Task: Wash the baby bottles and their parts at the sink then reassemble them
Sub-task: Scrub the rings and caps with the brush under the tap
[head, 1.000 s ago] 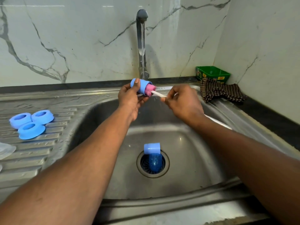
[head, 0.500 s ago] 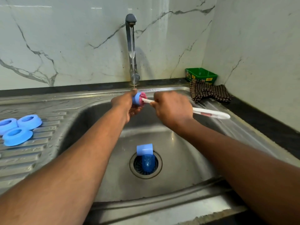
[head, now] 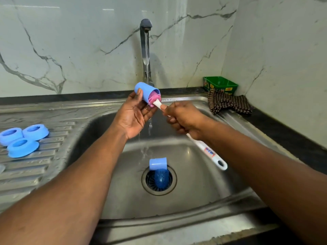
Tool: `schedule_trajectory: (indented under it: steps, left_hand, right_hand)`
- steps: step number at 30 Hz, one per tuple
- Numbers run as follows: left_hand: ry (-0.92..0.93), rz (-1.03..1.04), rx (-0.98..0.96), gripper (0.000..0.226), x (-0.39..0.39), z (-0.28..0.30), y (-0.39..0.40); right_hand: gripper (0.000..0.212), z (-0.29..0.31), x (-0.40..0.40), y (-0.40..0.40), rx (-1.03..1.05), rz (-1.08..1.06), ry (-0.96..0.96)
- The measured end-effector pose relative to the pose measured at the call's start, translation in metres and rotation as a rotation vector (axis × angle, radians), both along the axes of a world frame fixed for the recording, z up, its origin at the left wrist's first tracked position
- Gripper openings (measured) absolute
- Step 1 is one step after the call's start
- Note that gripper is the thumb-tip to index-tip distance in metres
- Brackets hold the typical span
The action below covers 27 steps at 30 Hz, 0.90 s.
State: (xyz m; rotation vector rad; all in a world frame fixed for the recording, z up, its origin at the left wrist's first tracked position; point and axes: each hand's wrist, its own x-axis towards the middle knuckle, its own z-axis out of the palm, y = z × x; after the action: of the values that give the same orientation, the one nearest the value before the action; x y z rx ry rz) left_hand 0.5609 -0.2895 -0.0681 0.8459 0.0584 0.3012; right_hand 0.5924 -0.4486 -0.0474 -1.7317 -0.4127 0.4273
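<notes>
Gripping the blue cap (head: 144, 93) in your left hand (head: 133, 114), your right hand (head: 184, 119) fingers curl round the brush (head: 206, 150); another cap (head: 158, 163) lies below, three rings (head: 23, 138) far left.

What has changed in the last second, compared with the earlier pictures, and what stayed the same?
The left hand turned palm-up, tilting the blue cap so its opening shows the pink sponge brush inside. The right hand swung the brush handle's free end down toward the basin. Both grips stayed; the three blue rings, the cap on the drain and the running water are unchanged.
</notes>
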Motion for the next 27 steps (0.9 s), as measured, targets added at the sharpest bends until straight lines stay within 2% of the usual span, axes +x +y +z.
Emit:
schedule_trajectory:
  steps: [1,3,4,6,8,11,15,17,21,24,27]
  left_hand:
    - [0.054,0.032,0.054,0.008,0.001,0.000,-0.001]
    - [0.235,0.127,0.267,0.018,0.007,-0.003,-0.007]
    - [0.345,0.181,0.390,0.028,0.010,-0.004,-0.009]
    - [0.483,0.248,0.511,0.040,0.014,-0.008,-0.010]
    - [0.486,0.261,0.451,0.038,0.015,-0.008,-0.007]
    - [0.410,0.331,0.238,0.036,0.019,-0.007,0.000]
    - [0.387,0.538,0.085,0.034,0.021,-0.014,0.021]
    - [0.369,0.492,0.083,0.038,0.021,-0.015,0.023]
    - [0.293,0.344,0.080,0.023,0.024,-0.003,-0.003]
    - [0.238,0.298,0.028,0.026,0.024,0.002,-0.010]
    - [0.213,0.249,-0.072,0.030,0.018,0.004,-0.008]
  right_hand:
    - [0.024,0.001,-0.001,0.000,-0.165,-0.096,-0.243]
    - [0.009,-0.001,-0.006,-0.003,-0.606,-0.198,-0.711]
    - [0.012,-0.001,-0.011,-0.005,-0.791,-0.198,-0.881]
    - [0.027,-0.002,-0.017,-0.008,-0.923,-0.165,-1.053]
    - [0.025,-0.002,-0.017,-0.007,-0.865,-0.149,-1.053]
    - [0.014,-0.002,-0.005,-0.008,-0.733,-0.165,-0.927]
    - [0.021,-0.005,0.006,-0.020,-0.738,-0.248,-0.892]
    - [0.027,-0.006,0.010,-0.024,-0.679,-0.268,-0.875]
    - [0.027,-0.007,0.003,-0.014,-0.505,-0.133,-0.928]
    - [0.026,-0.012,0.001,-0.009,-0.465,-0.046,-0.920]
    - [0.028,-0.016,0.010,-0.010,-0.499,-0.063,-0.884]
